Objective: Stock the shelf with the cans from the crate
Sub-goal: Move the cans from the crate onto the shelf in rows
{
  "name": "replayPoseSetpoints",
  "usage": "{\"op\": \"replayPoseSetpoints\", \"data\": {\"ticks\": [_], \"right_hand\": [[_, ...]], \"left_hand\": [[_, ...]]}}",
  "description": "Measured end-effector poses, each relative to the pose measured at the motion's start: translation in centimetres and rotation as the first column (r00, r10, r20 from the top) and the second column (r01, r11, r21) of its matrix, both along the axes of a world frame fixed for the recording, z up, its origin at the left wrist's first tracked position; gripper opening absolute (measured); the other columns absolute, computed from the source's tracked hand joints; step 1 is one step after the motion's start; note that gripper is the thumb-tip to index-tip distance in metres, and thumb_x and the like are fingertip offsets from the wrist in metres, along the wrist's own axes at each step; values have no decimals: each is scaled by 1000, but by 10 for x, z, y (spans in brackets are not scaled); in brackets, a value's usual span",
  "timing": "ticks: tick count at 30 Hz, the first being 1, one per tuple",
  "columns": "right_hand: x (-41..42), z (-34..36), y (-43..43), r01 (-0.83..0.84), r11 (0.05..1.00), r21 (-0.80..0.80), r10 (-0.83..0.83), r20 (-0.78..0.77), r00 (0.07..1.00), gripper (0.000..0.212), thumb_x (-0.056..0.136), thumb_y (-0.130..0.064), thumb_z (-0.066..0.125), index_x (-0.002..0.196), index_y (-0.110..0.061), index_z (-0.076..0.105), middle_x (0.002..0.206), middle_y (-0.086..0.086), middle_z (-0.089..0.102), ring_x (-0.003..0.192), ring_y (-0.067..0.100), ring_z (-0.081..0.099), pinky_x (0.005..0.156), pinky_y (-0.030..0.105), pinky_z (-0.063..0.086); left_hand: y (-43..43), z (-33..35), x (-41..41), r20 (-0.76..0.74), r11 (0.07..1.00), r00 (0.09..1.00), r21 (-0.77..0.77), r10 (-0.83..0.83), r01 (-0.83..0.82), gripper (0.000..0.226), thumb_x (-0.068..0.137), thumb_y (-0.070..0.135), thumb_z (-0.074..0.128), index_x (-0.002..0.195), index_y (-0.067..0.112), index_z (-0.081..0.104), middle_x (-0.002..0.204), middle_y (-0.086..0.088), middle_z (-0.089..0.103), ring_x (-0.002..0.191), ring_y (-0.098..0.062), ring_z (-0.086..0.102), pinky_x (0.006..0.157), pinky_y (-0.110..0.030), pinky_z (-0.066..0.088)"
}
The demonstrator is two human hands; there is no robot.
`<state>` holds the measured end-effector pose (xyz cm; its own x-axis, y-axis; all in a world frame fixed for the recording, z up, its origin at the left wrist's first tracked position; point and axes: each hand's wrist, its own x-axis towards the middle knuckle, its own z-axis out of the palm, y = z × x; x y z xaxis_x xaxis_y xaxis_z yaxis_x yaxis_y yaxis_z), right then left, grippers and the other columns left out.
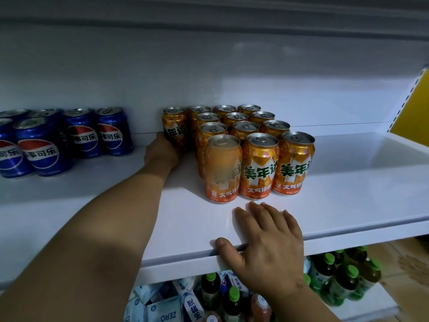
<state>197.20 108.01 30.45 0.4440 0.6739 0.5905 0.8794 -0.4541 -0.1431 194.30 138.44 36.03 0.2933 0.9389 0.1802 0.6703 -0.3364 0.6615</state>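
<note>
Several orange soda cans (258, 165) stand in rows on the white shelf (348, 194). One more orange can (174, 126) stands at the back left of that block, near the rear wall. My left hand (160, 151) reaches deep into the shelf and grips this can from its left side. My right hand (264, 238) rests flat on the shelf's front edge, fingers spread, thumb hooked over the lip, holding nothing. The crate is not in view.
Several blue cola cans (44, 147) stand grouped at the shelf's left. A yellow panel (415, 105) rises at the right end. Below the shelf stand green-capped bottles (336, 275) and white cartons (162, 307).
</note>
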Motion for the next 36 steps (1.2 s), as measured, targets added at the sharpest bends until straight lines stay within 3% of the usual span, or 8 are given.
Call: {"op": "replayPoseSetpoints", "data": {"ticks": [6, 13, 17, 20, 24, 26, 30, 36], "right_hand": [[0, 2, 0, 0, 1000, -9, 0, 7, 1000, 69, 77, -72, 40, 105, -19, 74, 111, 7, 71, 107, 31, 64, 93, 55, 47], [-5, 16, -4, -12, 990, -143, 2, -68, 998, 64, 79, -73, 35, 103, -24, 68, 109, 2, 66, 105, 28, 59, 91, 46, 43], [-10, 40, -13, -83, 931, -355, 1, -226, 974, 81, 77, -78, 11, 135, -31, 44, 143, -4, 43, 134, 21, 33, 111, 45, 21], [-12, 55, -25, -160, 878, -451, 17, -305, 952, 70, 89, -72, 26, 144, -30, 32, 156, 0, 26, 144, 21, 19, 117, 45, 11], [-16, 68, -67, -72, 862, -502, -103, -312, 944, 72, 90, -70, 31, 149, -29, 26, 158, 2, 24, 144, 23, 20, 117, 45, 16], [-14, 72, -97, 2, 859, -513, -199, -328, 923, 75, 89, -71, 31, 150, -28, 26, 157, 3, 27, 142, 26, 25, 115, 46, 22], [-3, 77, -161, 158, 813, -560, -393, -328, 859, 78, 87, -74, 32, 148, -24, 31, 152, 8, 35, 136, 33, 34, 109, 49, 33], [1, 67, -264, 327, 749, -576, -595, -368, 714, 80, 87, -74, 33, 148, -22, 33, 149, 10, 38, 132, 33, 40, 104, 45, 38]], "left_hand": [[3, 0, 0, -38, 1000, 999, -19, 4, -5, 72, 78, 60, 61, 131, 16, 39, 131, -18, 52, 120, -38, 48, 97, -44, 41], [-41, 4, -28, -35, 987, 988, -61, -150, 148, 72, 78, 52, 64, 136, 19, 36, 135, -13, 53, 120, -35, 52, 100, -41, 42], [-88, 8, -67, -209, 965, 943, -86, -259, 246, 79, 82, 51, 61, 147, 23, 26, 145, -9, 44, 125, -32, 49, 100, -39, 43], [-119, 15, -96, -257, 946, 911, -132, -322, 297, 80, 84, 52, 59, 149, 22, 22, 151, -7, 36, 131, -31, 42, 106, -38, 40], [-171, 31, -118, -205, 910, 890, -175, -407, 376, 79, 87, 46, 62, 150, 19, 22, 153, -6, 32, 130, -25, 44, 99, -28, 39], [-204, 43, -123, -210, 877, 852, -148, -480, 458, 76, 88, 44, 61, 149, 18, 24, 153, -6, 32, 128, -24, 46, 93, -26, 37], [-268, 57, -119, -198, 761, 737, -94, -646, 642, 72, 88, 44, 61, 148, 20, 28, 154, -2, 30, 137, -23, 34, 107, -31, 31], [-371, 34, -91, -305, 498, 442, -136, -844, 857, 71, 86, 46, 62, 146, 22, 32, 152, -3, 35, 135, -21, 39, 105, -29, 33]]}}
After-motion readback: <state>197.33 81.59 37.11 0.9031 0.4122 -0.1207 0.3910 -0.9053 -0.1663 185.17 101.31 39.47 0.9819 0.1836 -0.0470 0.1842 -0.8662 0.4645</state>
